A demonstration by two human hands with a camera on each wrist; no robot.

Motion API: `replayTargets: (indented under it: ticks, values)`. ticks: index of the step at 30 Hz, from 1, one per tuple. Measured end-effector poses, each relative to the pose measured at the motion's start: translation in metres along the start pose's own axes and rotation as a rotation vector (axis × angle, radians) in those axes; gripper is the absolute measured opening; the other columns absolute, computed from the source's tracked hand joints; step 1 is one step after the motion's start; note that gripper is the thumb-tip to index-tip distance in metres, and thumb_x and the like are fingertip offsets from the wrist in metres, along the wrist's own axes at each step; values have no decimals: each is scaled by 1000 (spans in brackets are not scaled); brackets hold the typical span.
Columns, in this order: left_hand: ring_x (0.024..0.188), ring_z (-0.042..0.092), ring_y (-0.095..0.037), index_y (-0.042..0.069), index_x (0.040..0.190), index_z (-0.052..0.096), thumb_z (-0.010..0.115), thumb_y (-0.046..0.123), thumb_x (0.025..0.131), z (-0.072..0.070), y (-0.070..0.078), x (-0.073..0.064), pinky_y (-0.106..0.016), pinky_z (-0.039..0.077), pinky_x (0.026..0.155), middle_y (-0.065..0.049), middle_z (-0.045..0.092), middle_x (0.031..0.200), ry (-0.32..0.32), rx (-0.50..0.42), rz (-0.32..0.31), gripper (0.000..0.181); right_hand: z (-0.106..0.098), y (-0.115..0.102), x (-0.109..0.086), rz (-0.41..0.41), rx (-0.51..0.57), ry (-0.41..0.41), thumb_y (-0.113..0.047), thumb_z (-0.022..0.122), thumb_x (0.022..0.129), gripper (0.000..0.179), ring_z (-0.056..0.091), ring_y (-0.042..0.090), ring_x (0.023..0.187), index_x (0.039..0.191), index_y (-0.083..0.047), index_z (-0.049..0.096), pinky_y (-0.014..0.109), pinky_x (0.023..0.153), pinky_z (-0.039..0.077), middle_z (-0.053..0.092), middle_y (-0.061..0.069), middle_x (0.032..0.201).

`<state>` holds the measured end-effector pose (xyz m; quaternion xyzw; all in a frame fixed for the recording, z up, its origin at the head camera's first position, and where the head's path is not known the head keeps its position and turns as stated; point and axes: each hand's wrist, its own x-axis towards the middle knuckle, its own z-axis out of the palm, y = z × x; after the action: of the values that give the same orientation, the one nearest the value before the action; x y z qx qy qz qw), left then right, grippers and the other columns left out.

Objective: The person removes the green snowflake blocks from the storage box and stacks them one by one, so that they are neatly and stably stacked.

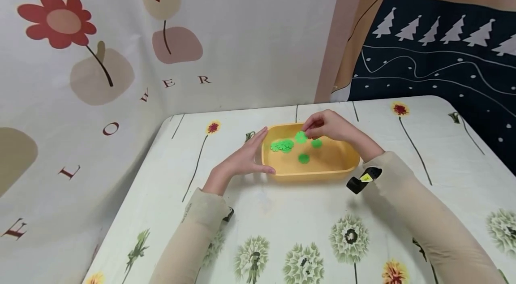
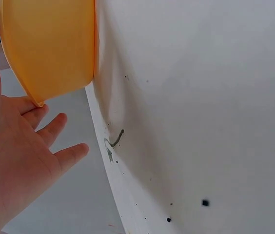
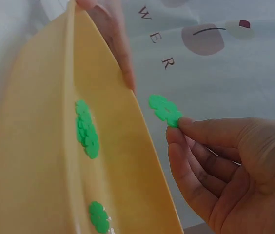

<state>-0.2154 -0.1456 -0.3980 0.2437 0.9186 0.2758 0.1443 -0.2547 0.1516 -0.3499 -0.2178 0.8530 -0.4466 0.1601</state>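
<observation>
Flower-printed table [image 1: 306, 212], yellow tray [image 1: 328, 158], left hand [image 1: 246, 156], right hand [image 1: 328, 125] and green flower-shaped pieces.
The table, covered in a white floral print, bears the oblong tray toward its far edge. The left hand spans the tray's left end, its fingers extended and touching the rim, the thumb at the near corner. The right hand, above the tray's far side, pinches a piece between thumb and fingertips. Within the tray, an overlapping green cluster [image 1: 284, 145] lies toward the left end; its count cannot be judged reliably from these angles. Two loose pieces lie apart on the tray floor, a nearer one [image 1: 303, 158] and a farther one [image 1: 316, 143]. The held piece [image 1: 301, 136] is raised off the floor, right of the cluster.
</observation>
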Motion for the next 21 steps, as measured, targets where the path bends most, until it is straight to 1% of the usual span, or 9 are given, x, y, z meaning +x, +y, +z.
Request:
replayTargets:
  ticks: [2, 6, 13, 17, 21]
  values:
    - [158, 3, -23, 17, 162, 1, 84, 50, 75, 0, 1, 0, -50, 19, 125, 6, -4, 170, 0, -9, -7, 125, -3, -2, -2, 3, -3, 9, -8, 67, 94, 19, 68, 23, 83, 109, 4, 70, 34, 82, 62, 73, 20, 101]
    - [158, 4, -23, 18, 162, 2, 85, 48, 75, 0, 2, -1, -51, 19, 125, 7, -3, 170, -1, -21, -16, 124, -6, -5, -6, 9, -9, 15, -8, 67, 94, 20, 68, 20, 83, 110, 4, 70, 37, 83, 62, 73, 21, 103]
    - [158, 3, -22, 18, 162, 1, 84, 52, 74, -1, 2, 1, -51, 20, 125, 7, -4, 170, -6, -21, -11, 125, -15, -7, -13, 11, -25, 29, -7, 66, 95, 20, 68, 18, 83, 110, 6, 69, 25, 78, 61, 72, 22, 105]
    - [158, 4, -23, 17, 162, 2, 85, 50, 74, -1, 3, 0, -51, 20, 125, 6, -3, 170, -6, -25, -10, 125, -20, -6, -17, 16, -29, 45, -5, 66, 95, 20, 69, 19, 83, 110, 7, 69, 26, 77, 61, 72, 23, 105]
    - [158, 4, -23, 16, 162, 3, 85, 49, 75, -1, 3, -1, -52, 20, 125, 5, -3, 170, -5, -21, -18, 124, -26, -5, -21, 37, -44, 55, -7, 66, 95, 20, 68, 17, 84, 111, 6, 69, 24, 78, 61, 72, 21, 106]
